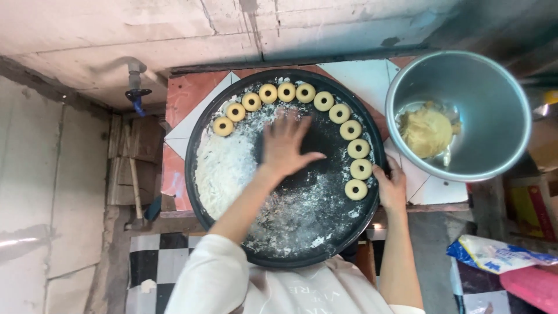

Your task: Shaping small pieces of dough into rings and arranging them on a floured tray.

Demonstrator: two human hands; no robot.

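At the far left a blue-handled tap (pixel 136 92) sticks out of the pale wall above some wooden slats (pixel 131 163). Next comes the tiled counter (pixel 189 96), with red and white tiles, carrying a large round black tray (pixel 229 232) that sits just in front of the person.

Loose white flour (pixel 224 166) is heaped over the left part of the tray and thinly smeared across its middle and near side. The left hand (pixel 285 145) reaches forward from a white sleeve, forearm slanting up to the right over the tray; the palm faces down, laid flat on the floured dark base near the tray's centre. Its grip is wide, fingers spread and straight, holding nothing.

Ring-shaped dough pieces (pixel 305 93), pale yellow with a dark hole in each, lie in a curved row along the tray's far and right rim, running from the upper left round to the lower right, each just beside the next.

The right hand (pixel 390 185) rests at the tray's right edge, close to the last ring; its fingers curl over the rim, so its grip is closed on the tray.

Further right stands a metal bowl (pixel 494 99) with a lump of yellow dough (pixel 427 132) inside. At the lower right lies a blue and white bag (pixel 500 254).
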